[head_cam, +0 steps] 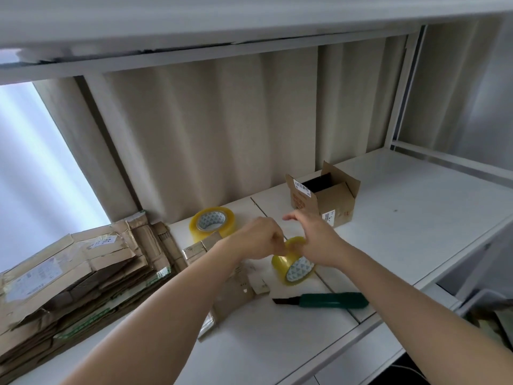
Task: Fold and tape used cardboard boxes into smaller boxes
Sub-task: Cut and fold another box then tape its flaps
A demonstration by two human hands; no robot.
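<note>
At frame centre we hold the tape roll [294,261] on edge between both hands, left hand [256,240] pinching its rim, right hand [312,243] gripping it, directly above the small cardboard piece [236,290].

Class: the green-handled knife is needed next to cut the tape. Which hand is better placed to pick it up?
Right hand, probably: the knife lies on its side of the tape roll, handle pointing right.

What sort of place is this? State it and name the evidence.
Probably a home or small-shop packing bench: a stack of flattened cartons, tape rolls, and a utility knife on a white table by a curtain.
</note>
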